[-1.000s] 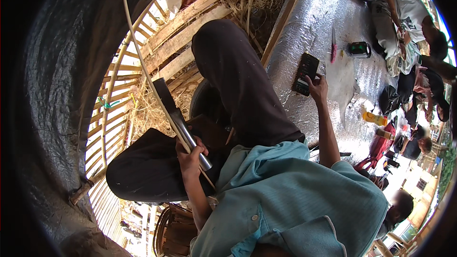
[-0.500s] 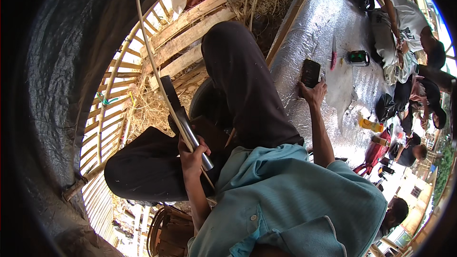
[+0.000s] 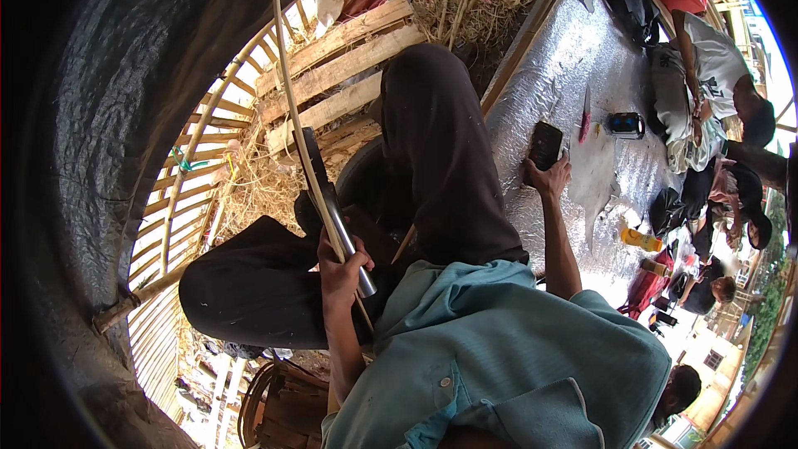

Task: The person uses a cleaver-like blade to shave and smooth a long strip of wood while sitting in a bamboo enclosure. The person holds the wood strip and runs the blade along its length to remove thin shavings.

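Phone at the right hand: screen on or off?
Looks off: the phone's screen, above the right hand gripping its lower end, is dark with no icons visible. Can't rule out a very dim display.

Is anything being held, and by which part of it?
Left hand: tool by its silver handle, pale strip toward its lower end. Right hand: phone by its near end.

Teal shirt [image 3: 515, 341], pale button [image 3: 445, 382], short sleeves [image 3: 615, 316], dark brown trousers [image 3: 445, 150]
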A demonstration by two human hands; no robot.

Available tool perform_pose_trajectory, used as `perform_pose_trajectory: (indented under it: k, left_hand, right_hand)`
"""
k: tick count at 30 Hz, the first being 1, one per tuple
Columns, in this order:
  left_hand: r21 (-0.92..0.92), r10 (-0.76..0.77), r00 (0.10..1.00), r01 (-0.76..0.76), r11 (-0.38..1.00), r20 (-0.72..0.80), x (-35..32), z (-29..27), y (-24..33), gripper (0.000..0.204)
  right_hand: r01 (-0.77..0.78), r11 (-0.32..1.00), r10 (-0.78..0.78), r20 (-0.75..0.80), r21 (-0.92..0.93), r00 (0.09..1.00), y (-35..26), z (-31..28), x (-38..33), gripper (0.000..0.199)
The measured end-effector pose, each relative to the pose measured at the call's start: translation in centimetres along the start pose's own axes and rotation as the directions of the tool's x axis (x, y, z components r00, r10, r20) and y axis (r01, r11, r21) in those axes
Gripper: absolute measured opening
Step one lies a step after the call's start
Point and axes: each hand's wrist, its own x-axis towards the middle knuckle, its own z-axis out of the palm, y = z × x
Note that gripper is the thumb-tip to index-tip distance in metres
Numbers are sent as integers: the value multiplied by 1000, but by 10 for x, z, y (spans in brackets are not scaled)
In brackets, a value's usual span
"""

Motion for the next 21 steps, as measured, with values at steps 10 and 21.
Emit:
perform_pose_trajectory:
  k: [10,21]
  left_hand:
    - [-68,-28,1000,28,997,-9,-1,-6,-4,61]
    - [-215,-8,998,22,976,66,-4,-1,-8,43]
  right_hand:
    - [496,624,-401,-297,604,867,-132,-120,-57,56]
    - [-318,483,-739,575,816,351,-217,-56,-203,40]
